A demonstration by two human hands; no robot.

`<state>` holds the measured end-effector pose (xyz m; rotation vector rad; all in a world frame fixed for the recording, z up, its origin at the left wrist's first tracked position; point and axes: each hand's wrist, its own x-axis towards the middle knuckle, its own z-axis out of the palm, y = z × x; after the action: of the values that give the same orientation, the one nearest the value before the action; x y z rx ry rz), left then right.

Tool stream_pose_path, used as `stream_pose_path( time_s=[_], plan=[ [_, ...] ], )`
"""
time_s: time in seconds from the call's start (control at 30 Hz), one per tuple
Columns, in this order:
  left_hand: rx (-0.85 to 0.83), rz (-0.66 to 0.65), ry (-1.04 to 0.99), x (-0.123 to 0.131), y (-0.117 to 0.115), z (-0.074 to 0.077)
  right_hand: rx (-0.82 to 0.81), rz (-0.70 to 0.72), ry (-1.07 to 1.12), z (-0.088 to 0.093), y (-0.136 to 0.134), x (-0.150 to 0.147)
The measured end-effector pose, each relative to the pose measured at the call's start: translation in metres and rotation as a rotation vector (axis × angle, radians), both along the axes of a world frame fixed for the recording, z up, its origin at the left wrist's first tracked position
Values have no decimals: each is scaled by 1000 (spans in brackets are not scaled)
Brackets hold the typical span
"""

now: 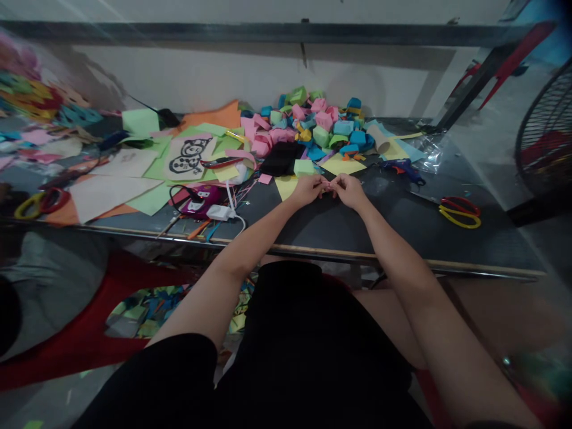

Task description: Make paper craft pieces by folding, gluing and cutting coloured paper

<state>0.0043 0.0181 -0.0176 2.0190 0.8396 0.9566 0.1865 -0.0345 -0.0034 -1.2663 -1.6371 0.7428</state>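
Observation:
My left hand [308, 189] and my right hand [349, 190] meet above the dark tabletop, fingertips pinched together. Between them is a small pink piece [328, 185], mostly hidden by the fingers; its exact shape I cannot make out. Just beyond my left hand lie a light green square [304, 167] and a yellow sheet [285, 188]. Another yellow sheet [344, 165] lies behind my right hand. A heap of small folded pieces [322, 122] in pink, blue, green and yellow rises against the wall.
Right of my hands lie a blue glue gun [402, 169] and scissors [460, 213] with red and yellow handles. On the left are a purple power strip [203, 202], a sheet with a black drawing [190, 157] and more scissors [42, 202]. A fan [547, 131] stands at right; someone sits at left.

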Motion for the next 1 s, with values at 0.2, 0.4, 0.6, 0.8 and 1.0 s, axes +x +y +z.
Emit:
stream_pose_path(
  time_s=[0.2, 0.4, 0.6, 0.8, 1.0],
  plan=[
    [85, 9, 32, -3, -1, 1, 24, 18, -3, 1, -3, 0],
    [99, 30, 49, -3, -3, 3, 140, -44, -101, 3, -8, -3],
    [171, 106, 71, -2, -4, 4, 184, -37, -132, 2, -6, 0],
    [213, 134, 112, -4, -1, 3, 108, -97, -90, 3, -2, 0],
    [236, 134, 130, -4, -2, 3, 45, -80, -79, 8, -4, -2]
  ],
)
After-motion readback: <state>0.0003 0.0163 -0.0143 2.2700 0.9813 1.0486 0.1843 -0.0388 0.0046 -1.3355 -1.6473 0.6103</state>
